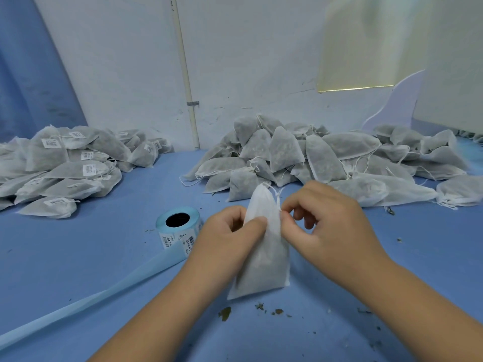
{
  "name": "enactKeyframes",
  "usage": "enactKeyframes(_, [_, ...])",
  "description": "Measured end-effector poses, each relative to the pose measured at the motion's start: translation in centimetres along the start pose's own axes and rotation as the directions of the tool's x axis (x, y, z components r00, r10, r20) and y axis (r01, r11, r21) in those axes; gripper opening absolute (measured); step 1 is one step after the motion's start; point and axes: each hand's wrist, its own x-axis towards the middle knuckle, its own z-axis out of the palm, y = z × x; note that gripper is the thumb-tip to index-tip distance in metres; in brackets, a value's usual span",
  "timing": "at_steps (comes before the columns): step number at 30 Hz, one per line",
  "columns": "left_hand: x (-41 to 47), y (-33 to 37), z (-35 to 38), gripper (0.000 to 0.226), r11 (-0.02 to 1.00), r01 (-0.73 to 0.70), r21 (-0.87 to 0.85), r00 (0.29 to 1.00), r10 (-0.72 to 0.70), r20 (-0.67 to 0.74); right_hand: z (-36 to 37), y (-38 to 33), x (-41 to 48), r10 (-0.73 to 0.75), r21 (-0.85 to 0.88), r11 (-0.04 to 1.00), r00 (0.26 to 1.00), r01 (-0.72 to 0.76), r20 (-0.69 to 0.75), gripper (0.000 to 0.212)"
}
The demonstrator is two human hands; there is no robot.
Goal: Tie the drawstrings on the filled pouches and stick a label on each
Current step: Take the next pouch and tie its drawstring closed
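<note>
A white mesh pouch (264,259) filled with dark dried herbs stands upright on the blue table (339,296) in front of me. My left hand (224,239) grips its upper left side, thumb pressed on the fabric. My right hand (321,218) pinches the pouch's right edge near the neck, where the thin white drawstring (275,194) sticks up. A roll of barcode labels (179,227) on light blue backing stands just left of my left hand.
A heap of unlabelled filled pouches (326,158) lies at the back centre and right. A heap of labelled pouches (65,165) lies at the back left. Spent backing tape (86,301) trails from the roll toward the lower left. Herb crumbs (224,313) dot the table.
</note>
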Motion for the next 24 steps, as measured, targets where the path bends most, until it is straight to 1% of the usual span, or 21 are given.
enactKeyframes(3, [0.1, -0.2, 0.0, 0.018, 0.997, -0.023, 0.071, 0.992, 0.031, -0.122, 0.0, -0.2, 0.1, 0.022, 0.006, 1.0, 0.999, -0.022, -0.049, 0.006])
enactKeyframes(5, [0.1, -0.3, -0.1, 0.012, 0.994, -0.043, 0.1, 0.985, 0.059, -0.165, 0.0, -0.4, 0.0, 0.017, -0.002, 1.0, 0.998, -0.017, -0.057, 0.005])
enactKeyframes(8, [0.0, -0.3, 0.0, 0.011, 0.988, -0.072, 0.135, 0.976, 0.098, -0.196, 0.1, -0.8, -0.4, -0.044, -0.051, 0.998, 0.999, 0.042, -0.029, 0.007])
enactKeyframes(11, [-0.1, 0.0, 0.1, 0.019, 0.988, -0.085, 0.127, 0.975, 0.109, -0.195, 0.5, -1.2, -0.6, -0.114, -0.153, 0.982, 0.994, 0.113, 0.004, 0.008])
enactKeyframes(14, [-0.1, 0.1, 0.2, 0.034, 0.993, -0.076, 0.088, 0.983, 0.089, -0.16, 0.8, -1.3, -0.8, -0.115, -0.198, 0.972, 0.992, 0.123, 0.05, 0.012])
enactKeyframes(16, [0.0, 0.0, 0.2, 0.038, 0.997, -0.057, 0.056, 0.99, 0.064, -0.127, 0.7, -1.3, -0.8, -0.095, -0.22, 0.969, 0.992, 0.111, 0.083, 0.014])
enactKeyframes(17, [0.0, 0.0, 0.2, 0.036, 0.998, -0.048, 0.037, 0.993, 0.052, -0.109, 0.7, -1.2, -0.8, -0.087, -0.231, 0.967, 0.991, 0.109, 0.101, 0.014])
enactKeyframes(20, [-0.1, -0.1, 0.2, 0.018, 0.998, -0.009, -0.054, 1.0, 0.008, -0.026, 0.4, -1.0, -0.7, -0.072, -0.243, 0.964, 0.986, 0.108, 0.152, 0.014])
enactKeyframes(24, [-0.1, -0.4, 0.2, 0.02, 0.983, 0.062, -0.17, 0.995, -0.047, 0.089, 0.4, -1.0, -0.6, -0.036, -0.248, 0.964, 0.972, 0.094, 0.231, 0.014])
